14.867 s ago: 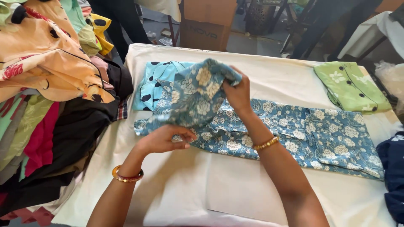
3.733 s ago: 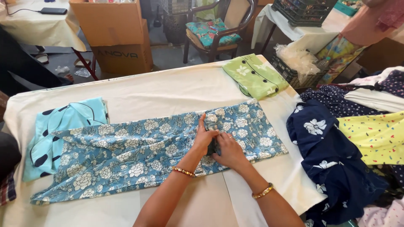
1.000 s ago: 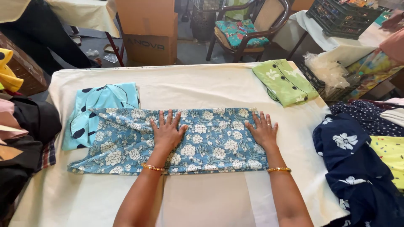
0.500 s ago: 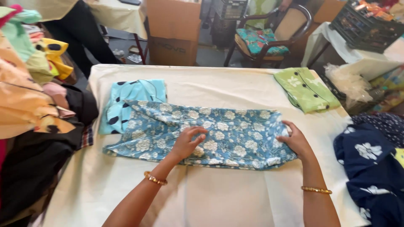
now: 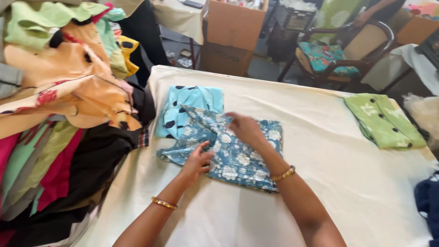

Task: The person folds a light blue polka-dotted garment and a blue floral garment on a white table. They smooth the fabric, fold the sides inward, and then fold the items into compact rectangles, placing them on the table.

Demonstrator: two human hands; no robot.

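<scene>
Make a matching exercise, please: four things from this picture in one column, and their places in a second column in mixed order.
Things:
1. blue floral garment
2. green garment
3. clothes pile
4. chair

Places:
A. beyond the table's far edge
B. at the table's left edge
C. under both hands (left hand, right hand)
D. at the table's far right corner

Pairs: 1-C, 2-D, 3-B, 4-A
</scene>
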